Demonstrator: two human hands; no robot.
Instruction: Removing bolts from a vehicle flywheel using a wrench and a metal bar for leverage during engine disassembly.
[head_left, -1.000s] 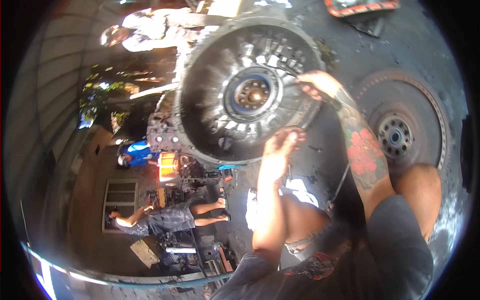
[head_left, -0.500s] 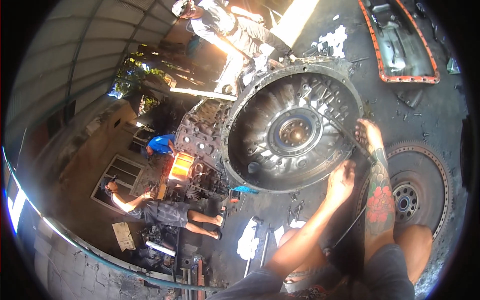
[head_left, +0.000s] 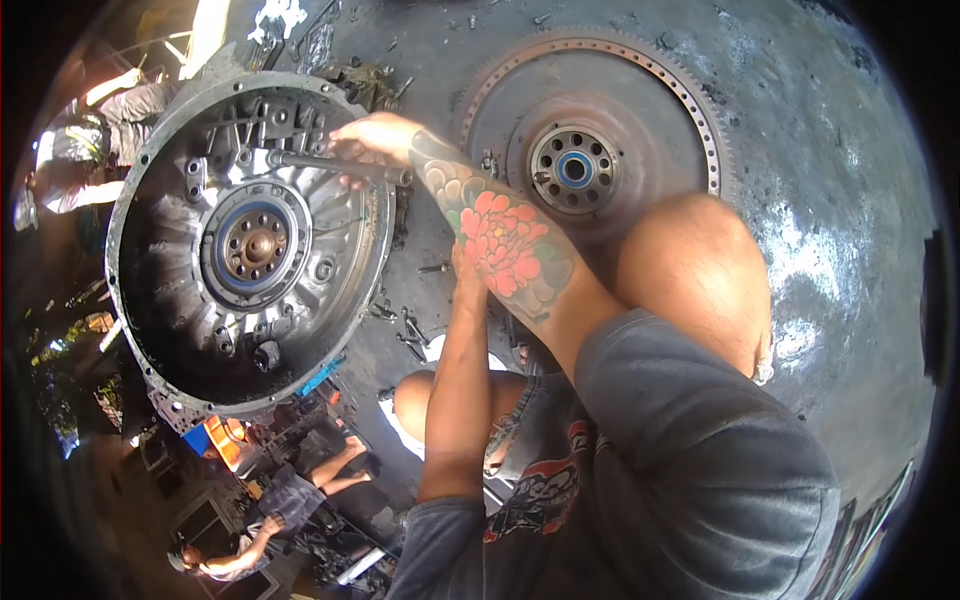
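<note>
A large round metal flywheel housing (head_left: 180,300) stands open toward me at left, with a bolt-holed hub (head_left: 258,245) in its middle. My right hand (head_left: 375,138), on the tattooed arm, is at the housing's upper right rim. Its fingers curl round the handle of a long breaker bar (head_left: 310,163), whose head sits on the housing's inner face. My left hand (head_left: 466,264) is mostly hidden behind my right forearm, so its fingers do not show. A toothed flywheel (head_left: 640,120) lies flat on the floor beyond my right knee.
Loose bolts (head_left: 411,338) lie on the floor between the housing and my legs. A person (head_left: 285,500) stands at the lower left near an orange part (head_left: 232,442). Another person's trousers (head_left: 135,115) show at the upper left. White rags (head_left: 280,15) lie at the top.
The view has swung, so the housing now appears farther left and the flywheel higher. My right hand has closed round the bar. My left hand has moved from beside the housing rim behind my right forearm.
</note>
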